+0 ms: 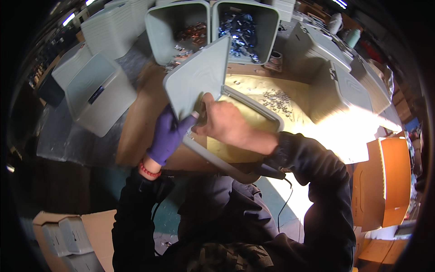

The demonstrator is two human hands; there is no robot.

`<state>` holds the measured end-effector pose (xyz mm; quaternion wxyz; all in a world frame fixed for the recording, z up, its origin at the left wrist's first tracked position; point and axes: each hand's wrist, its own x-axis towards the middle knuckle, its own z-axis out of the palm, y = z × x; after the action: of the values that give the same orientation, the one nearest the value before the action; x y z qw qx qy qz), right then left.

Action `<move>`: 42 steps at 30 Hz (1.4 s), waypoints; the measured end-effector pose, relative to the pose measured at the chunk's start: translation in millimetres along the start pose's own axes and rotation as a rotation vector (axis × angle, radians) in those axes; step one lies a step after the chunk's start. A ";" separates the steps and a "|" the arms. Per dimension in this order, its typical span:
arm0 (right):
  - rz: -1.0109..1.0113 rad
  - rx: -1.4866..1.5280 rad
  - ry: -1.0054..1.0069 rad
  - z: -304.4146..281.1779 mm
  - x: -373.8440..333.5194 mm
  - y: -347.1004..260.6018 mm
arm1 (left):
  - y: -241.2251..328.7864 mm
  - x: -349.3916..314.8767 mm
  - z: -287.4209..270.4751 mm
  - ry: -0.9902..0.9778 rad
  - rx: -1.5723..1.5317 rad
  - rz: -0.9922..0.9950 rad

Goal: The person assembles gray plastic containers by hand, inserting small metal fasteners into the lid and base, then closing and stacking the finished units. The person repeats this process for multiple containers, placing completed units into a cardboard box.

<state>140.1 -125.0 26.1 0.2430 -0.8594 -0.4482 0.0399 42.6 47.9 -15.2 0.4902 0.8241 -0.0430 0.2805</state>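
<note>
A pale grey-green plastic flap [199, 68] stands raised from an open rectangular frame [258, 109] of the same colour. The frame lies tilted over a yellow sheet at the front of the bench. Wearing a purple glove, my left hand [167, 136] grips the flap's lower left edge, thumb in front and fingers behind. My bare right hand [226, 122] is closed at the flap's lower part, inside the frame, close to my left thumb. Whatever its fingertips pinch is hidden. Small metal pieces [277, 100] lie scattered on the sheet beyond the frame.
Behind the flap, one bin [155, 38] holds coppery and silvery pieces, another bin [273, 27] shiny blue ones. An open bin [108, 102] stands left; lidded bins [335, 97] stand right. A dark handle [270, 171] with a cord sits at the bench's front edge, near a cardboard box [394, 181].
</note>
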 end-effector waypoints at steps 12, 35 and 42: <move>-0.187 -0.224 0.082 -68.2 7.8 218.9 | -9.8 -0.6 -1.4 0.086 0.185 0.051; 0.044 0.483 0.059 -31.8 49.1 99.8 | -4.0 -2.1 0.6 0.097 0.288 0.038; -0.183 0.255 0.277 -15.6 53.0 116.7 | -6.4 -1.1 3.6 0.157 0.316 0.115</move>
<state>263.7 -145.1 -5.2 0.4118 -0.7746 -0.4780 -0.0445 45.5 47.9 -22.0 0.3397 0.8627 -0.0070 0.3746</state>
